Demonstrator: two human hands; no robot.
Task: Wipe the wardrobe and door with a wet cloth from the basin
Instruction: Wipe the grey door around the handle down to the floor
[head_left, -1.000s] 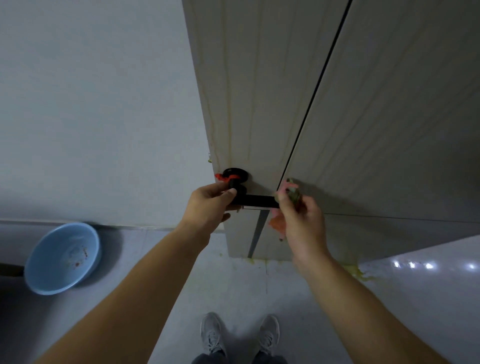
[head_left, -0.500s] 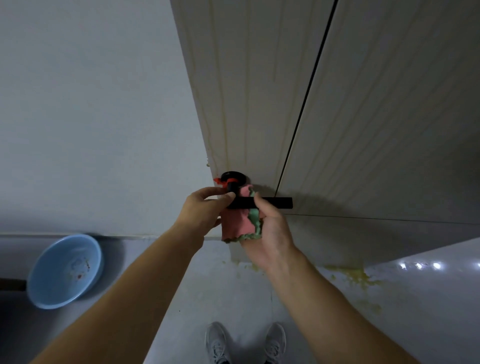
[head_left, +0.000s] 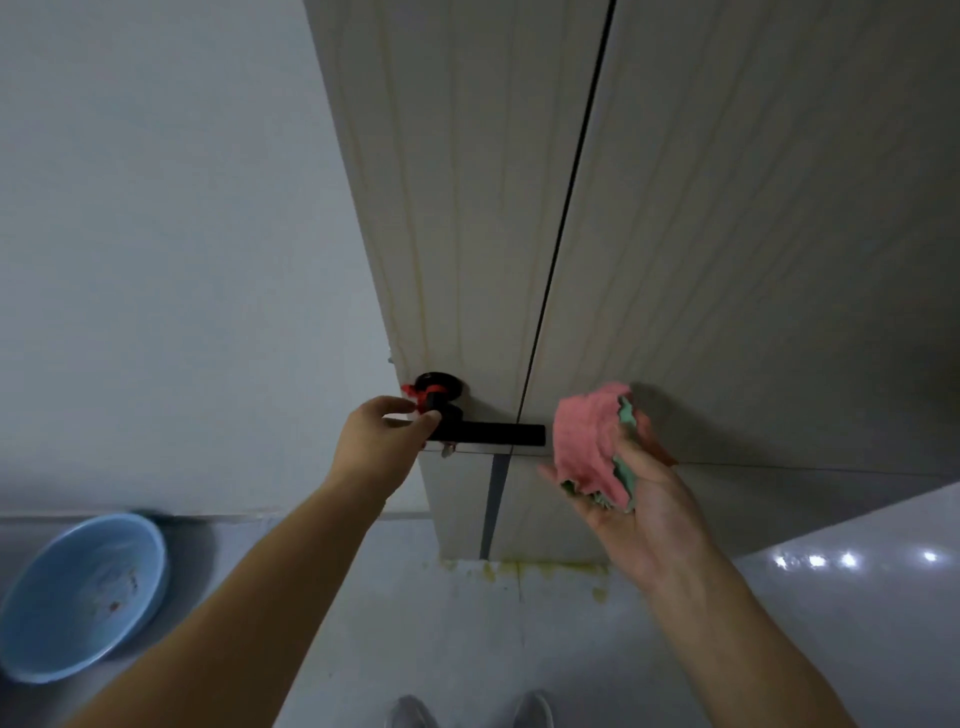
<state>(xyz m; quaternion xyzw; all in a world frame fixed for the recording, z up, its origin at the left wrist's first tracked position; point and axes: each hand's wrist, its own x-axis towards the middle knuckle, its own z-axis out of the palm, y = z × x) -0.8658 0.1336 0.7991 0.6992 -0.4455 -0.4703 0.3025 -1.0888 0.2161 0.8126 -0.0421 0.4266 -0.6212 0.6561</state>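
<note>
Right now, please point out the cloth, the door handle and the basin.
cloth (head_left: 587, 436): head view, on its pink face.
door handle (head_left: 498, 434): head view, on the black lever bar.
basin (head_left: 57, 644): head view, on the blue inner wall.

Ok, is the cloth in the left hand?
No, the right hand holds the cloth; the left hand grips the black door handle.

A pale wall (head_left: 182, 234) fills the left; yellow stains (head_left: 519, 569) mark the lower-centre floor (head_left: 571, 665) above grey shoes (head_left: 532, 709).

Basin (head_left: 83, 597) on floor (head_left: 467, 649), left of door (head_left: 467, 208); cloth (head_left: 592, 441) just right of handle (head_left: 493, 434).
</note>
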